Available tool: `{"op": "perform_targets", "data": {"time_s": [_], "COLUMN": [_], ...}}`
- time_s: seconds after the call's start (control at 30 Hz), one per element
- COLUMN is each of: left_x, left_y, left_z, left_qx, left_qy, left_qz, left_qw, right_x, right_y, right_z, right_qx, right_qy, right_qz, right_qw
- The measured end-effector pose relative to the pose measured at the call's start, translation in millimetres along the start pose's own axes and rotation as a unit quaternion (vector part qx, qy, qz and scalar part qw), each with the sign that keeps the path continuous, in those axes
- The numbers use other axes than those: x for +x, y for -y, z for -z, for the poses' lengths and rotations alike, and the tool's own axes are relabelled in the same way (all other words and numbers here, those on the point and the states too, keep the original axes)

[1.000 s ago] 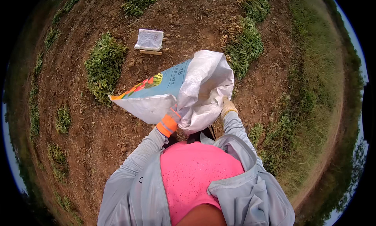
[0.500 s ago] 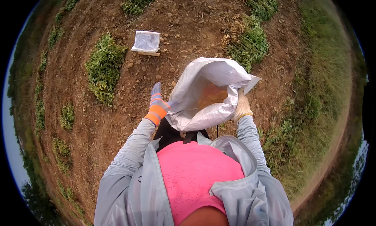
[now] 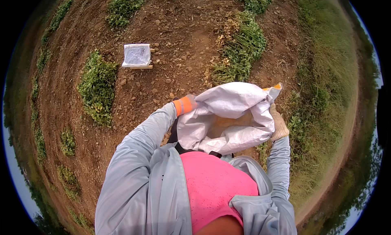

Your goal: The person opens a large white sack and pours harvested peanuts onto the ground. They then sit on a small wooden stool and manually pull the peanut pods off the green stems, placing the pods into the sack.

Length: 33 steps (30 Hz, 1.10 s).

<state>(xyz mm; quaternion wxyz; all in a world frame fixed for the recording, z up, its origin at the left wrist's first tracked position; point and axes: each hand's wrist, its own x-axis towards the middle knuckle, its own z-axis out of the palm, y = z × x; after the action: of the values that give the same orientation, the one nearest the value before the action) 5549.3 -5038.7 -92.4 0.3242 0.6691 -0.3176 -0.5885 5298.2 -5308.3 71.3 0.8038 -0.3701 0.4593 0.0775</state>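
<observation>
A large white woven sack (image 3: 230,98) hangs in front of me with its mouth gaping up toward me. Its inside looks tan and shaded; I cannot make out any contents. My left hand (image 3: 187,105), in an orange and grey glove, is closed on the left part of the sack's rim, its fingertips hidden by the fabric. On the opposite side my right hand (image 3: 279,123), in a cream knitted glove, grips the rim, fingers partly behind the folded edge. A yellow-orange patch shows on the sack's far right corner.
Uprooted leafy plants lie in heaps on stony brown soil: one heap (image 3: 97,88) at left, another (image 3: 242,48) ahead with pale pods or roots at its edge. A small wooden stand (image 3: 138,56) draped with white sheeting sits ahead left. Grass (image 3: 326,92) borders the right.
The sack and both hands have shifted right and nearer to me. My left hand, earlier with a finger extended beside the rim, is now closed further along it. The mouth has narrowed.
</observation>
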Motion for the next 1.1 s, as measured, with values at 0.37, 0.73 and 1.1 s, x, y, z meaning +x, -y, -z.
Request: {"op": "perform_targets", "data": {"time_s": [0.37, 0.73, 1.1], "left_x": [-83.9, -35.0, -64.6], "left_y": [-74.2, -39.5, 28.2], "left_z": [40.2, 12.4, 105.4], "left_qx": [-0.451, -0.361, -0.678], "left_qy": [0.191, -0.09, -0.242], "left_qz": [-0.121, -0.093, -0.088], "left_qw": [0.863, 0.924, 0.688], "right_x": [59.5, 119.6, 170.0], "right_y": [15.4, -19.7, -23.5], "right_z": [26.3, -92.7, -21.7], "right_qx": [-0.111, -0.388, 0.016], "right_qy": [-0.322, -0.338, -0.269], "right_qz": [0.131, 0.074, 0.027], "right_qw": [0.931, 0.854, 0.963]}}
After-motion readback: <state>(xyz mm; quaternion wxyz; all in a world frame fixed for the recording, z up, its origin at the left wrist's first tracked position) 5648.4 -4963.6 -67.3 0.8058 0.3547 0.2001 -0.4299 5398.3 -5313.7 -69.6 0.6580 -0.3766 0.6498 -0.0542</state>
